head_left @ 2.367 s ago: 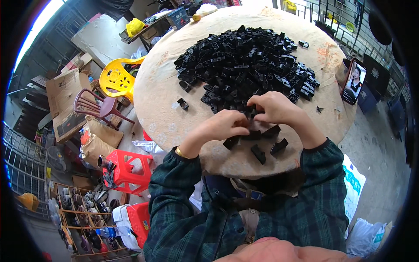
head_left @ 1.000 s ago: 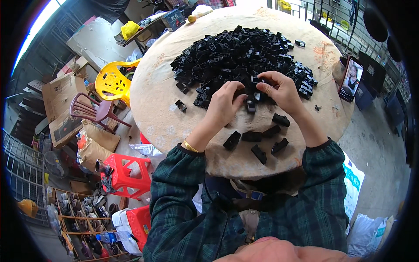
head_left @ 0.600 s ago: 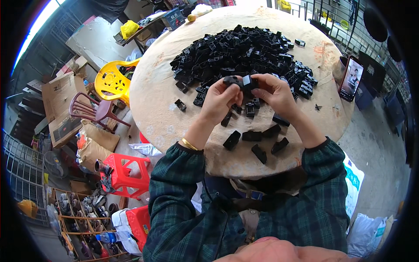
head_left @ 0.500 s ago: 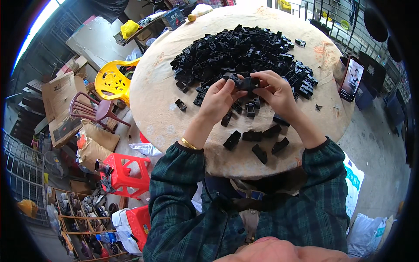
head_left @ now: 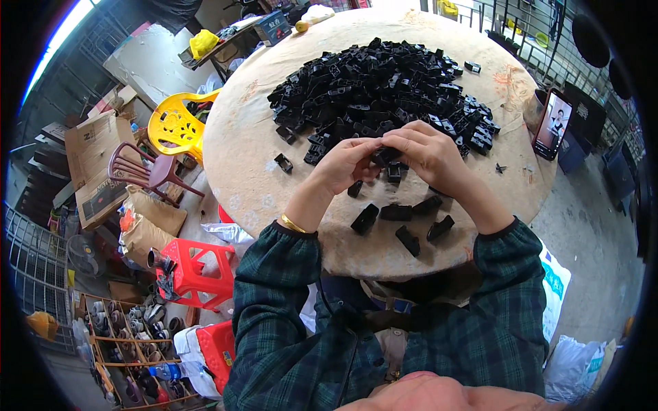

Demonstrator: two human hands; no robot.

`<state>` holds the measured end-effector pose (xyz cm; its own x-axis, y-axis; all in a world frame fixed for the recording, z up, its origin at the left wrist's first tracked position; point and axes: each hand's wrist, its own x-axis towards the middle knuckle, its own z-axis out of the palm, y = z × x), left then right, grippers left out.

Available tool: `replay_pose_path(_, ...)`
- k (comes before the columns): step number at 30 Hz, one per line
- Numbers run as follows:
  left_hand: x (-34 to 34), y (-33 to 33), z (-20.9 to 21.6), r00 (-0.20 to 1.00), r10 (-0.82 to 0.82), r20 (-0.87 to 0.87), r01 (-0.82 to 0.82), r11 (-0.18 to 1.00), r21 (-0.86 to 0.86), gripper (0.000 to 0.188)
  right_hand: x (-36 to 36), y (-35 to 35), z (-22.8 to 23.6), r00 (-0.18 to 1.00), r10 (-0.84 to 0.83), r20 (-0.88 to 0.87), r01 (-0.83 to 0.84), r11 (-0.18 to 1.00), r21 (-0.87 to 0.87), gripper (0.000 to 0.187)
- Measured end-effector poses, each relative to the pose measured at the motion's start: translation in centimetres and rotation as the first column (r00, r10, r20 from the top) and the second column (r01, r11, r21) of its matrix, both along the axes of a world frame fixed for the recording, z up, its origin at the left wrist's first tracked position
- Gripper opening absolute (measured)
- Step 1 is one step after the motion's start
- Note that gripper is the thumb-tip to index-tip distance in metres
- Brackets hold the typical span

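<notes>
My left hand (head_left: 348,164) and my right hand (head_left: 426,152) meet above the table, both closed on a small black plastic part (head_left: 386,156) between their fingertips. The fingers cover much of it, so its exact shape is hidden. Just beyond my hands lies a big heap of similar black plastic parts (head_left: 356,82). On the near side, several black pieces lie apart from the heap, among them one piece (head_left: 364,219) at the left and another (head_left: 408,241) closest to me. A single open, box-like piece (head_left: 283,163) rests left of my left hand.
The round table (head_left: 240,137) has a cream cloth. A phone (head_left: 552,123) stands upright at its right edge. Left of the table are a yellow chair (head_left: 164,127), a brown chair (head_left: 147,168) and a red stool (head_left: 205,270). White bags (head_left: 576,363) sit at the lower right.
My hands have come closer together and slightly lower. Two black parts seen between them now appear as one dark shape, mostly covered by my fingers.
</notes>
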<state>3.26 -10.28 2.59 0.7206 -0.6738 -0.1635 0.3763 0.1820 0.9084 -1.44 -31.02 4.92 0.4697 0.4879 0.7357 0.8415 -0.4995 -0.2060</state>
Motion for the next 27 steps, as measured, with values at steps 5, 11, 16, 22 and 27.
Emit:
replay_pose_path(5,-2.3,-1.7,1.7,0.985,0.124,0.122,-0.136,0.986,0.096,0.031,0.0,-0.1,-0.4,0.995,-0.079,0.067,0.083,0.995,-0.05,0.032)
replay_pose_path(11,-2.5,-1.6,1.2,0.866,0.042,0.498,-0.187,0.951,0.245,0.023,0.0,0.3,-0.6,0.983,-0.11,0.144,0.122,0.989,-0.08,0.029)
replay_pose_path(16,-2.6,-1.4,1.7,0.839,0.03,0.543,-0.167,0.965,0.203,0.024,0.6,-0.8,-0.6,0.993,0.059,-0.098,-0.051,0.995,0.087,0.033)
replay_pose_path(22,-2.0,-0.8,2.1,0.889,0.001,0.458,-0.123,0.964,0.237,0.032,1.8,-2.0,-1.6,0.877,0.182,-0.445,-0.08,0.968,0.239,0.039)
replay_pose_path(27,-2.8,-0.8,2.5,0.788,-0.097,0.608,-0.157,0.923,0.35,0.028,1.7,-2.2,-1.9,0.892,-0.099,-0.442,0.11,0.994,-0.002,0.028)
